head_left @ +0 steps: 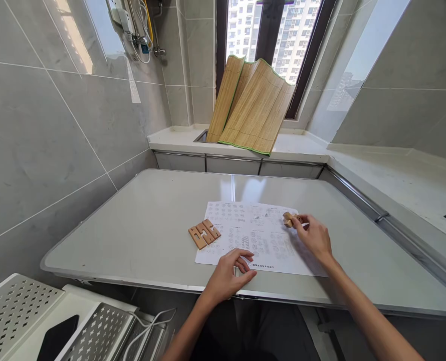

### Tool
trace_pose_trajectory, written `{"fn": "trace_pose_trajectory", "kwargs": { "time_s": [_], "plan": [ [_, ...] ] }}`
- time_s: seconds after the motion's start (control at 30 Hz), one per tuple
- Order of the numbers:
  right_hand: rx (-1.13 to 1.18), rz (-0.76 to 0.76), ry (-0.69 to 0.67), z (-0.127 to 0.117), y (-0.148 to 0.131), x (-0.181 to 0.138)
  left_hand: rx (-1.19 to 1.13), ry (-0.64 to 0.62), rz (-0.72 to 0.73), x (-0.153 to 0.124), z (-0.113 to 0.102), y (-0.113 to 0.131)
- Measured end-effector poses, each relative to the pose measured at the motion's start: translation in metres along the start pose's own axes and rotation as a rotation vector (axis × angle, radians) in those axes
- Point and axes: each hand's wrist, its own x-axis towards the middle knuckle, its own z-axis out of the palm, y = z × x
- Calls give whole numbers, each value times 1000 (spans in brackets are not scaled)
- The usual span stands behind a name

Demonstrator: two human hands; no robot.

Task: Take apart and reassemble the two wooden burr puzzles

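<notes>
A printed instruction sheet lies on the grey folding table. My right hand pinches a small assembled wooden puzzle block over the sheet's right part. My left hand rests on the sheet's near edge, fingers curled loosely, nothing visible in it. Three flat notched wooden pieces lie side by side at the sheet's left edge, apart from both hands.
A rolled bamboo mat leans against the window on the counter behind the table. A perforated metal rack with a dark phone and cables stands at the lower left. Tiled walls close in on the left; a counter runs along the right.
</notes>
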Motion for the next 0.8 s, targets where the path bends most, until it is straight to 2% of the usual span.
{"fn": "trace_pose_trajectory", "kwargs": {
  "time_s": [0.13,0.3,0.47,0.6,0.63,0.8],
  "plan": [
    [-155,81,24,5,16,25,-3,2,2,-1,0,1],
    [-233,133,7,8,27,28,4,6,5,-1,1,1],
    [-196,142,3,-1,39,10,11,6,0,-1,1,2],
    [-43,126,53,-9,34,-25,14,3,4,0,1,2],
    [32,103,32,-10,30,-36,18,2,6,0,1,2],
    [345,25,-285,-8,7,-82,34,0,4,1,1,3]
  ]
}}
